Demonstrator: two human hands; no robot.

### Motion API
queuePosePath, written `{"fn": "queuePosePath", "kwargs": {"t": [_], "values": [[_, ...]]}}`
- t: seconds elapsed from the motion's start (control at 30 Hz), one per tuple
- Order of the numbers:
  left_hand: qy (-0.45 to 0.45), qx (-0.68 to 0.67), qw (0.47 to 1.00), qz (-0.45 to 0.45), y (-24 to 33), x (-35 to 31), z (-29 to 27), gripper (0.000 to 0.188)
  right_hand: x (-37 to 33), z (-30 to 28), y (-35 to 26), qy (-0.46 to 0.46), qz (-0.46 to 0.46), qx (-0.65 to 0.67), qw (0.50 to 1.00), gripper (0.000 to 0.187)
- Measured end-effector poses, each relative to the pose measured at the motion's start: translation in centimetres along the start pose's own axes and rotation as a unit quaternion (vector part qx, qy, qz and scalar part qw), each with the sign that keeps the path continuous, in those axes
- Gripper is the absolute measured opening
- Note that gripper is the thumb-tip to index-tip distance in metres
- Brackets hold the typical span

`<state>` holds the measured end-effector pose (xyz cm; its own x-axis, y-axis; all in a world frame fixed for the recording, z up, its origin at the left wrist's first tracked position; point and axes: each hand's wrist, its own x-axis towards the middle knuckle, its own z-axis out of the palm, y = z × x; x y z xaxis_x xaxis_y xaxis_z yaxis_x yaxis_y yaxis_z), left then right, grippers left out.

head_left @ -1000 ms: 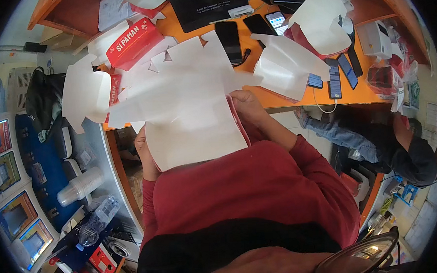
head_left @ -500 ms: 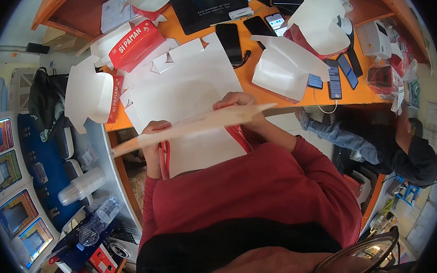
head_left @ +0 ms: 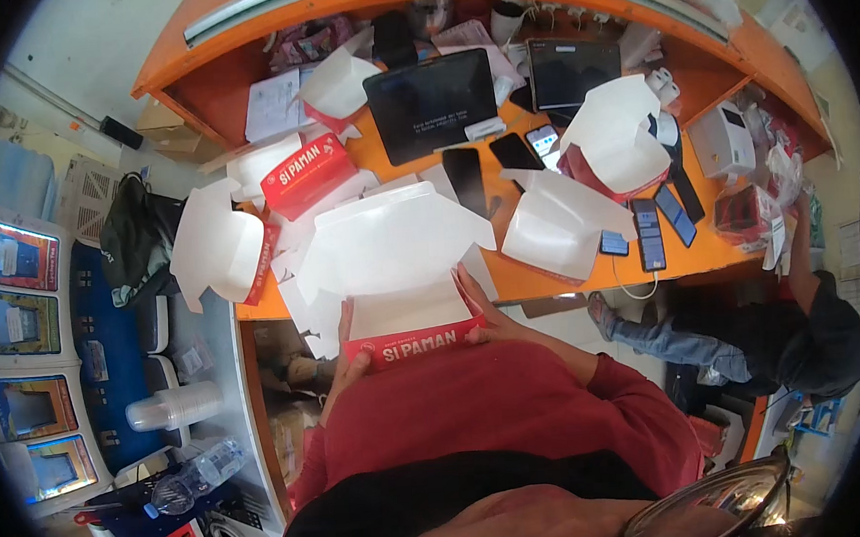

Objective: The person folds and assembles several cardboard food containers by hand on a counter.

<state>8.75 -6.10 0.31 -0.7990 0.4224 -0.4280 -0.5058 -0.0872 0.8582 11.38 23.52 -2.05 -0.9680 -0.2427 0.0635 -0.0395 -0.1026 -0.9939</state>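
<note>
Close to my belly I hold a folded cardboard food box (head_left: 417, 346), red outside and white inside. Its white lid (head_left: 389, 241) is tipped up and away from me, so the inside shows. My left hand (head_left: 350, 357) grips the box's left end, thumb on the red front. At the other end, my right hand (head_left: 480, 315) holds the right side; some of its fingers are hidden behind the wall. Flat white card sheets (head_left: 300, 311) lie beneath the lid on the orange table (head_left: 494, 274).
Open boxes stand at left (head_left: 217, 247) and right (head_left: 555, 226), with several more behind. Phones (head_left: 651, 235), a black tablet (head_left: 430, 106) and a white device (head_left: 721, 142) lie farther back. Stacked plastic cups (head_left: 173, 409) sit at left. Another person (head_left: 808, 334) is at far right.
The box has turned in my hands: its red front now faces up near me, and its lid has swung away toward the table. The view has tilted, showing more of the shelf behind.
</note>
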Motion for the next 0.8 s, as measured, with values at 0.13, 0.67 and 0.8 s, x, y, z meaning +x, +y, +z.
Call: {"fn": "queuePosePath", "kwargs": {"t": [0.13, 0.67, 0.8], "values": [[-0.029, -0.053, 0.998, -0.031, 0.9, 0.8, 1.4, 0.082, 0.7, 0.0, -0.6, 0.033, 0.032, -0.026, 0.999, 0.096], [-0.196, 0.208, 0.878, 0.383, 5.5, 12.6, 9.3, 0.145, -3.6, -8.0, -6.7, 0.161, -0.103, -0.265, 0.945, 0.092], [-0.273, 0.205, 0.86, 0.38, 4.3, 17.6, 13.4, 0.149, -6.9, -11.9, -5.4, 0.256, -0.15, -0.332, 0.895, 0.088]]}}
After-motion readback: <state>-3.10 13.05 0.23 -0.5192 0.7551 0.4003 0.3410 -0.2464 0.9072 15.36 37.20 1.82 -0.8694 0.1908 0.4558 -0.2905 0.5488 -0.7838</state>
